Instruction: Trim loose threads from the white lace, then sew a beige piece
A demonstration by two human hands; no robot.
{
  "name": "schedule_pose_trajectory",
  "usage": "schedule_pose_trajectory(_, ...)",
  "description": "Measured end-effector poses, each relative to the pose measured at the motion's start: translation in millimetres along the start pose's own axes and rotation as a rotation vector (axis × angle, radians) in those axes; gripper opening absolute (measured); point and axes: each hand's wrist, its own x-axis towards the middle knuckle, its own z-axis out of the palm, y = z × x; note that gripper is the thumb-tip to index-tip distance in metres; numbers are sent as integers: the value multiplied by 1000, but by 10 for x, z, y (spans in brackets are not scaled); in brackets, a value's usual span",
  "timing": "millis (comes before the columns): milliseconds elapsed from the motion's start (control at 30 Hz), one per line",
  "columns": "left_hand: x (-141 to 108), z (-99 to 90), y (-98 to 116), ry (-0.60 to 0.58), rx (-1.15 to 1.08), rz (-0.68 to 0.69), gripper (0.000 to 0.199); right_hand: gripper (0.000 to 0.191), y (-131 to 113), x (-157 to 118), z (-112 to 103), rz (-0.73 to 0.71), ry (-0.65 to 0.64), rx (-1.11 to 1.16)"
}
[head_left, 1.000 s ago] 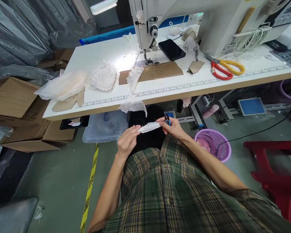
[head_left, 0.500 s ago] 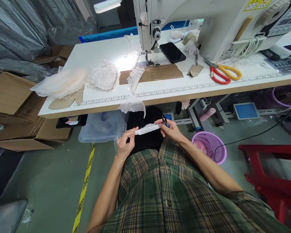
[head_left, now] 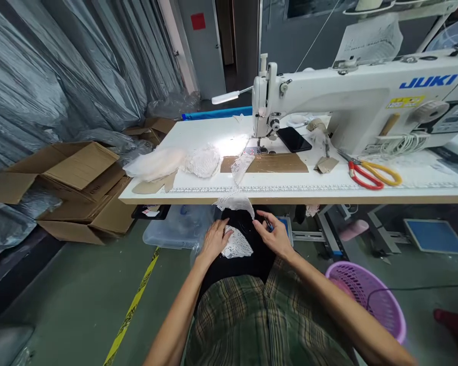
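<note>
My left hand [head_left: 214,240] lies with its fingers stretched out over my black-covered lap, the thumb touching the edge of a white lace piece [head_left: 237,245]. That piece is spread on the dark cloth. My right hand [head_left: 274,236] holds small blue-and-black thread snips [head_left: 268,223], partly hidden by the fingers. Its thumb and index finger are at the lower corner of another lace piece [head_left: 236,203], which hangs over the table's front edge; whether they pinch it I cannot tell. From there a lace strip [head_left: 241,166] runs up toward the sewing machine needle [head_left: 258,146].
The sewing machine [head_left: 309,96] stands on a white table [head_left: 198,133]. On it are a phone [head_left: 293,139], scissors [head_left: 374,174], brown cardboard [head_left: 278,163], a lace bundle [head_left: 203,161] and sheer fabric [head_left: 154,163]. A purple basket [head_left: 385,310] stands low right; open boxes [head_left: 80,173] sit left.
The lace piece that was stretched between both hands now lies on my lap. My right hand has moved up to the hanging lace, still holding the snips. The view has tilted upward.
</note>
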Motion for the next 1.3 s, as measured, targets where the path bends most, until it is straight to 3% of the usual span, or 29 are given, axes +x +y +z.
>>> schedule_pose_trajectory(133,42,-79,44,22,-303,-75,38,53,-163,220,36,-32,-19,-29)
schedule_pose_trajectory(233,84,-199,119,3,-718,-159,61,46,-214,185,60,-60,-131,-25)
schedule_pose_trajectory(367,89,-341,259,-106,-1162,-211,95,42,-241,-155,37,-76,-387,-39)
schedule_pose_trajectory(500,-5,-417,455,-326,-1425,-106,90,37,-168,-587,-76,-104,-649,-116)
schedule_pose_trajectory(567,-75,-439,535,-464,-1448,-109,77,26,-106,-727,-154,-94,-619,-127)
schedule_pose_trajectory(633,-140,-468,583,-509,-1391,-177,60,22,-77,-775,-216,-76,-652,-127)
schedule_pose_trajectory(767,-200,-564,602,-367,-1152,-317,42,25,-188,-589,-229,-42,-641,-115)
schedule_pose_trajectory(900,-221,-650,617,-241,-1065,-334,40,42,-319,-260,-151,-10,-592,-67)
schedule_pose_trajectory(1033,-272,-686,633,-216,-1052,-342,42,49,-304,-114,-96,-22,-547,-71)
schedule_pose_trajectory(1300,-309,-791,695,-202,-1063,-320,38,63,-266,-131,-14,-40,-534,-102)
